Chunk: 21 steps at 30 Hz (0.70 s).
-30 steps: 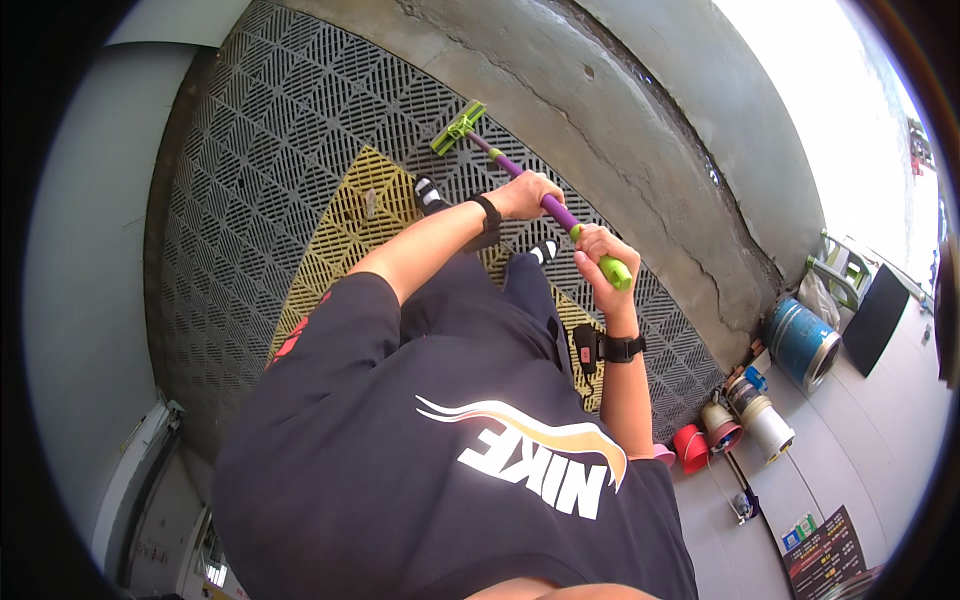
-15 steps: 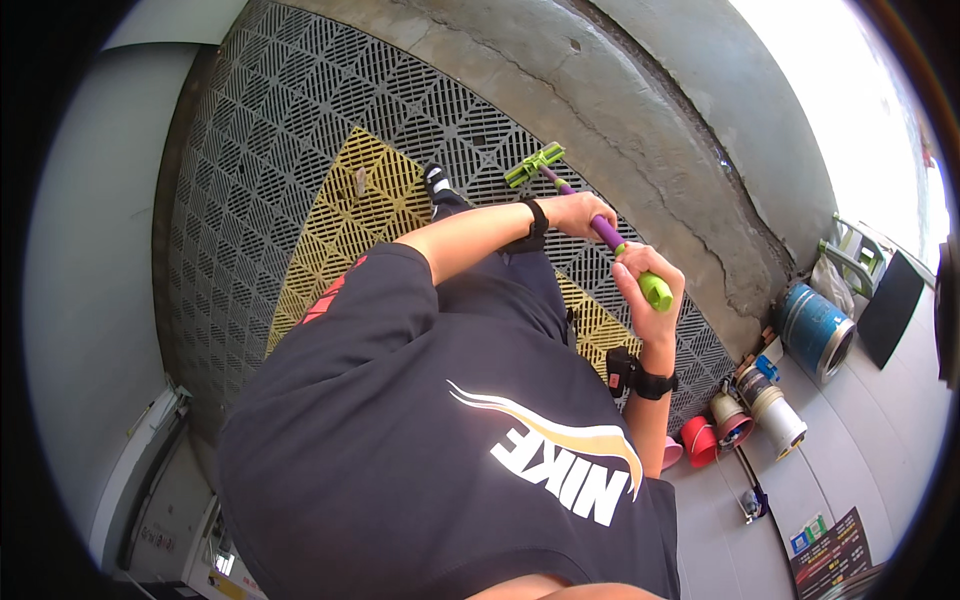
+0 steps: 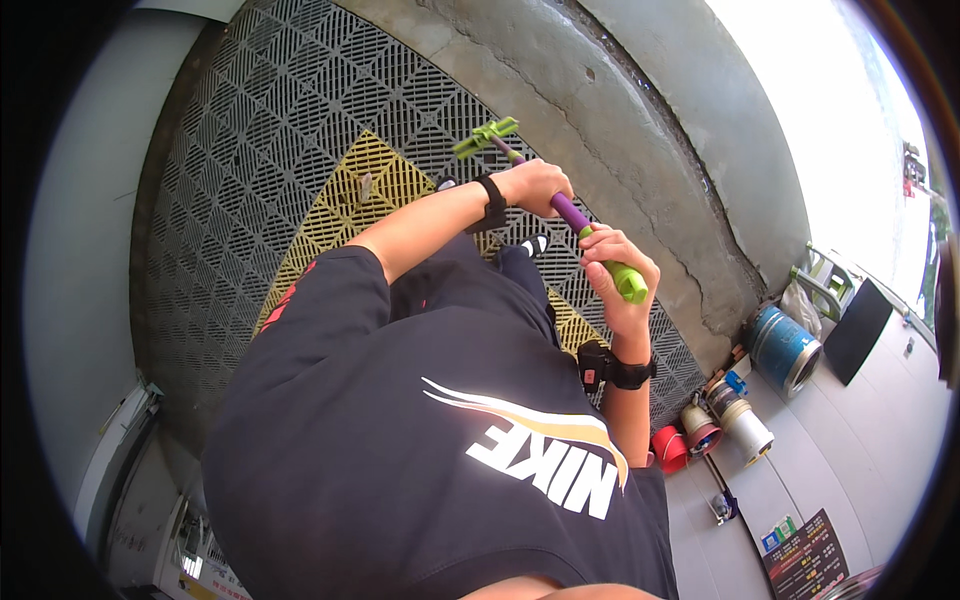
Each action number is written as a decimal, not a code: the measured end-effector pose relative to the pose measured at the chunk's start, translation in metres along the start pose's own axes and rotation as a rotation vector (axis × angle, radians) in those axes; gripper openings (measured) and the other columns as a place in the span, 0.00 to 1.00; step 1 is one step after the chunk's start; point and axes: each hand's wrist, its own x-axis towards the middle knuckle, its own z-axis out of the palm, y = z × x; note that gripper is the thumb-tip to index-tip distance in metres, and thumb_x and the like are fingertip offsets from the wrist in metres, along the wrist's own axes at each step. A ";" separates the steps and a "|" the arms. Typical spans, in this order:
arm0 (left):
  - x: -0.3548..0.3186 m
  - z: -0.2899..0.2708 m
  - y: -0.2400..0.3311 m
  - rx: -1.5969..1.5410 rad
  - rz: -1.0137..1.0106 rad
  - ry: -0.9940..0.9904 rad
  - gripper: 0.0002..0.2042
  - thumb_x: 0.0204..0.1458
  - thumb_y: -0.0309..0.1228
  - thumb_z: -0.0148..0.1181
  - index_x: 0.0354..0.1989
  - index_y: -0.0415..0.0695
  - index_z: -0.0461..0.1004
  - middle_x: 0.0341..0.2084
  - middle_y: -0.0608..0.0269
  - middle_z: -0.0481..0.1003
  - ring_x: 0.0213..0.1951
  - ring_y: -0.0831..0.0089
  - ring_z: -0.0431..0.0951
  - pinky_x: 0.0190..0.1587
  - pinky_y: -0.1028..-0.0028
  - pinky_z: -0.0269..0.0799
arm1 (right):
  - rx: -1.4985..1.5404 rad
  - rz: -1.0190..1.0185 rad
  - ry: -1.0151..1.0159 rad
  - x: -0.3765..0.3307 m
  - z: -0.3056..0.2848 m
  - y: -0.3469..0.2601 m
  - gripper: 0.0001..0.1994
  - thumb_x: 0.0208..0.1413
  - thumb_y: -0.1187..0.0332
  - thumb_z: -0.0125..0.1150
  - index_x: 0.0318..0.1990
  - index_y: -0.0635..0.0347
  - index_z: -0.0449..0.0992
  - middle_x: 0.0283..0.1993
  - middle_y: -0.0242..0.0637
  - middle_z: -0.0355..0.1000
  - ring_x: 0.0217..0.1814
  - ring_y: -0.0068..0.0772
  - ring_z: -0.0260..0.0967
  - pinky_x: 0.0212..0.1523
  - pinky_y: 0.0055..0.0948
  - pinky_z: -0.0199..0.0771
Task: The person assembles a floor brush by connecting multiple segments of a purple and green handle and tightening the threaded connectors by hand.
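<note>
Both my hands grip a mop with a purple and green handle (image 3: 570,211). My left hand (image 3: 537,187) is wrapped round the shaft lower down. Closer to my body, my right hand (image 3: 622,278) closes round the green grip, whose end sticks out past the thumb. At the far end, the slightly blurred green mop head (image 3: 486,137) is over the grey grating by the concrete; whether it touches the floor I cannot tell. Black bands circle both wrists. My shoes (image 3: 535,244) partly show below my arms.
Grey and yellow plastic grating (image 3: 300,110) covers the floor, with a small pale scrap (image 3: 365,187) on it. Cracked concrete (image 3: 640,200) borders it. To the right stand a blue drum (image 3: 783,348), a red bucket (image 3: 670,449), pale buckets (image 3: 745,430) and a green-framed stool (image 3: 825,280).
The mop and both hands have shifted left in view, and the mop head has also moved farther away. My feet have changed position, with a second shoe now showing. Both hands keep their grip.
</note>
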 end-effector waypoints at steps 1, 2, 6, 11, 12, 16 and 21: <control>-0.008 -0.004 -0.013 0.013 -0.028 -0.008 0.05 0.38 0.31 0.66 0.26 0.50 0.80 0.22 0.58 0.79 0.30 0.54 0.81 0.35 0.57 0.77 | -0.031 0.078 -0.041 0.002 0.003 0.002 0.09 0.51 0.71 0.73 0.35 0.65 0.79 0.39 0.39 0.80 0.54 0.41 0.76 0.70 0.46 0.62; -0.015 -0.004 -0.027 0.034 -0.041 0.021 0.05 0.38 0.32 0.66 0.26 0.50 0.80 0.23 0.59 0.79 0.30 0.55 0.82 0.35 0.58 0.77 | -0.025 0.158 -0.089 0.003 0.007 0.005 0.09 0.52 0.73 0.71 0.39 0.64 0.79 0.53 0.45 0.78 0.65 0.45 0.71 0.71 0.45 0.59; -0.039 0.015 -0.087 0.070 -0.129 0.156 0.06 0.40 0.34 0.68 0.26 0.49 0.81 0.24 0.58 0.80 0.32 0.55 0.82 0.39 0.58 0.78 | 0.148 0.426 -0.234 -0.001 0.010 0.017 0.23 0.55 0.71 0.70 0.59 0.64 0.74 0.76 0.49 0.55 0.73 0.39 0.60 0.69 0.35 0.61; -0.059 0.051 -0.140 0.053 -0.183 0.152 0.05 0.39 0.28 0.69 0.26 0.48 0.81 0.28 0.57 0.80 0.36 0.54 0.81 0.43 0.58 0.78 | -0.214 0.839 -0.208 0.001 0.030 0.059 0.26 0.59 0.64 0.68 0.63 0.64 0.70 0.49 0.47 0.79 0.49 0.33 0.77 0.49 0.29 0.76; -0.060 0.058 -0.146 0.083 -0.212 0.101 0.05 0.39 0.27 0.69 0.27 0.47 0.81 0.29 0.57 0.80 0.37 0.54 0.81 0.43 0.57 0.78 | -0.316 0.832 -0.243 0.004 0.035 0.070 0.27 0.57 0.62 0.68 0.62 0.62 0.71 0.44 0.48 0.80 0.48 0.38 0.78 0.49 0.32 0.76; -0.048 0.086 -0.149 0.121 -0.229 -0.015 0.05 0.41 0.26 0.68 0.29 0.48 0.82 0.29 0.56 0.81 0.38 0.53 0.82 0.44 0.57 0.78 | -0.790 0.679 -0.419 0.014 0.048 0.117 0.29 0.56 0.56 0.64 0.65 0.54 0.68 0.48 0.56 0.77 0.51 0.59 0.76 0.55 0.48 0.75; -0.030 0.121 -0.132 0.177 -0.264 0.030 0.05 0.42 0.29 0.68 0.29 0.50 0.83 0.29 0.58 0.81 0.38 0.54 0.82 0.46 0.58 0.78 | -0.647 0.814 -0.368 -0.013 0.031 0.141 0.29 0.59 0.59 0.60 0.69 0.51 0.64 0.51 0.60 0.76 0.55 0.60 0.74 0.57 0.49 0.74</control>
